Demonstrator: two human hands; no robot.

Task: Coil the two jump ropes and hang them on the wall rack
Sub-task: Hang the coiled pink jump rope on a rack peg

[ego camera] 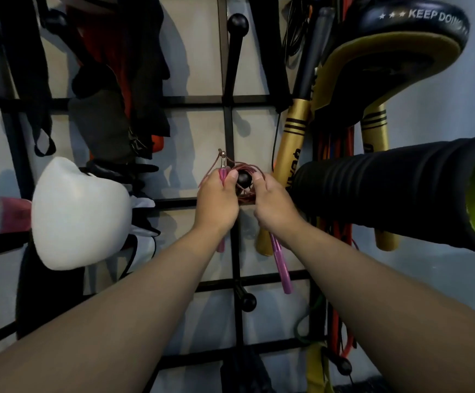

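A pink-handled jump rope with a thin reddish cord is coiled at a black ball-tipped peg (243, 178) of the black grid wall rack (232, 129). My left hand (216, 204) grips one pink handle (222, 173), its metal tip pointing up. My right hand (273, 207) holds the coiled cord (249, 168) at the peg. The other pink handle (281, 265) hangs down below my right wrist. No second rope is identifiable among the hanging gear.
A white boxing glove (80, 214) hangs left of my hands. A black foam roller with a green core (400, 191) juts out at the right. Gold sticks (290, 143), a black and gold pad (395, 52) and coloured bands (341, 279) hang on the right. Another peg (247, 302) sits lower.
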